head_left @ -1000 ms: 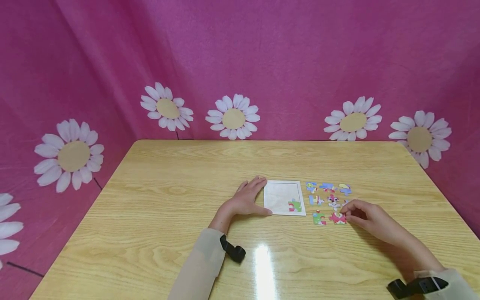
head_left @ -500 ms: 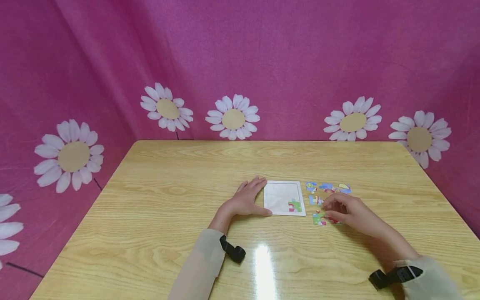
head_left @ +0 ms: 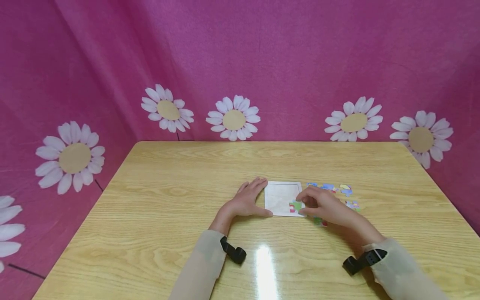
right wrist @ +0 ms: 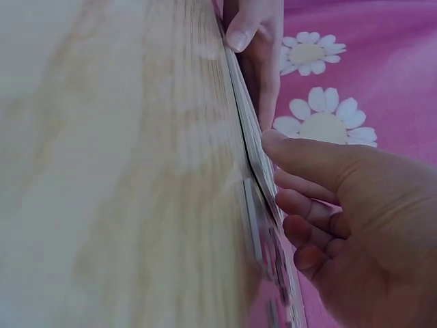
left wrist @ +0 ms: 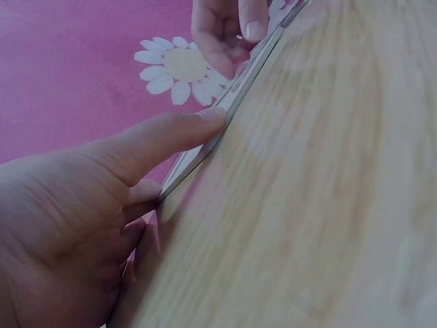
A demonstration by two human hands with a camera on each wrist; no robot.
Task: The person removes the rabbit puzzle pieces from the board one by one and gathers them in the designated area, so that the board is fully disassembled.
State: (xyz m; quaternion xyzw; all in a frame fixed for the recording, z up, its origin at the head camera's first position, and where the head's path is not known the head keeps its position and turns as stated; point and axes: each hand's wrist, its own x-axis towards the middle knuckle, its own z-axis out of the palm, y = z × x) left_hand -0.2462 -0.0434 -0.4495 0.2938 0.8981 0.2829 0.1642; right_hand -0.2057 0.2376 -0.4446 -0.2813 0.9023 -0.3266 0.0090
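Note:
A flat square white puzzle board (head_left: 277, 193) lies on the table, with one green and red jigsaw piece (head_left: 296, 206) at its lower right corner. My left hand (head_left: 245, 201) rests at the board's left side, fingers spread and thumb along the near edge; in the left wrist view its thumb (left wrist: 181, 130) touches the board's rim. My right hand (head_left: 323, 204) is at the board's right edge, thumb and forefinger apart on either side of that piece. In the right wrist view, the fingers (right wrist: 311, 212) are loosely bent, with nothing seen between them.
Several loose jigsaw pieces lie right of the board, some hidden under my right hand: a blue and yellow one (head_left: 346, 189), a blue one (head_left: 328, 186) and a pale blue one (head_left: 353, 204). The wooden table (head_left: 168, 187) meets a pink flowered cloth (head_left: 288, 75) behind.
My right hand has moved left from the loose pieces to the board's right edge, uncovering the pale blue piece. The left hand and the board have stayed in place.

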